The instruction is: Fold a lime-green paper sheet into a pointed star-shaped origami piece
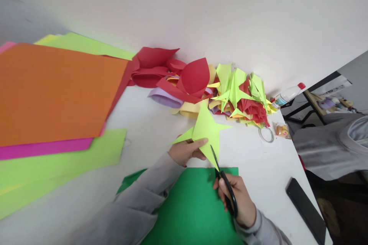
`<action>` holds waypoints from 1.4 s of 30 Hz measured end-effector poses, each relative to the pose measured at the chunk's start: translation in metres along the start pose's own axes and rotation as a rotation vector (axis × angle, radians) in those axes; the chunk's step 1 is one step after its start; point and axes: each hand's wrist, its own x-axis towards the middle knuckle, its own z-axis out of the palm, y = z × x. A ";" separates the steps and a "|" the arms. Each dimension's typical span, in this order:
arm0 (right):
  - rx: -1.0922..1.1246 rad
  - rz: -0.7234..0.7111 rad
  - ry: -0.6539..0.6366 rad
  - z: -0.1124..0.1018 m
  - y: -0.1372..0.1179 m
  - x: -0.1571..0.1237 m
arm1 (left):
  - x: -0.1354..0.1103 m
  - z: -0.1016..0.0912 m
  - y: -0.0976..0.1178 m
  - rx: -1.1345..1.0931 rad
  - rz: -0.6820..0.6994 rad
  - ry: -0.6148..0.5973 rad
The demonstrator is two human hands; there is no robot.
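Observation:
My left hand (185, 151) grips a light green paper star (207, 126) by its lower left side, thumb on top. In my right hand (237, 195) is a pair of scissors (229, 189) with black handles. One blade lies across the star's lowest point, the blades parted a little around the paper there. Beneath both hands a sheet of green paper (191, 206) rests on the white table. Whether a cut has been made in the star cannot be seen.
Large coloured sheets (61, 92), orange on top, fill the left. Along the wall lie curled red pieces (195, 78) and folded light green shapes (234, 88). A bottle (287, 95), a tape roll (266, 134), a wrapped snack (282, 130) and a black case (306, 208) sit rightward. A person's grey garment (324, 141) shows beyond.

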 end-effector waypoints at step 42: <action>0.046 -0.071 -0.051 -0.001 0.002 -0.002 | -0.005 0.011 0.003 0.109 -0.129 -0.232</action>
